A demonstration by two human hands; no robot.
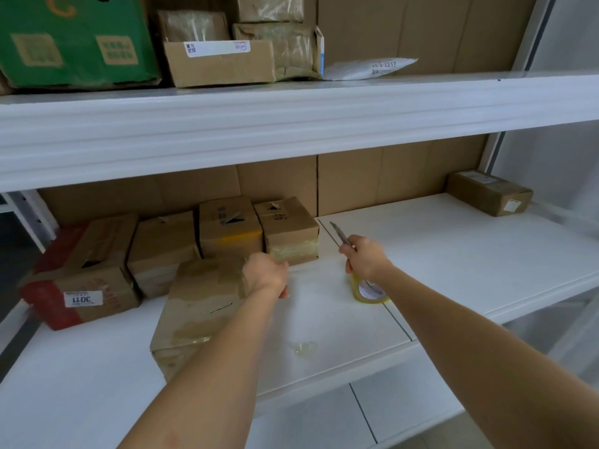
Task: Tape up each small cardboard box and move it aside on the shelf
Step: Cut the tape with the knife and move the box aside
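Nearest the lens, both forearms reach over the front edge of the white shelf (pixel 453 254). I find my left hand (pixel 266 275) curled over the far right corner of the front box (pixel 201 314), fingers wrapped on its top edge. My right hand (pixel 364 259) pinches a utility knife (pixel 338 234), blade pointing up and away, and sits just above the tape roll (pixel 368 291), which rests on the shelf; whether the lower fingers also touch the roll I cannot tell.

The front box lies slightly askew near the shelf's front left, apart from the four boxes behind it (pixel 181 241). Clear tape already crosses its top and front face. I judge it stiff corrugated card, light enough for one hand, though the taped faces look slick; opposite corners or side walls offer the safest hold, not the glossy strips. A small slit shows in its top panel, so pressing there seems unwise.

All boxes on this shelf are closed; their contents are hidden. One further box (pixel 489 192) stands well apart at the far right. A crumpled scrap of tape (pixel 304 347) lies near the front edge. The upper shelf carries a green carton (pixel 74 40), more parcels and a white mailer (pixel 369 69).
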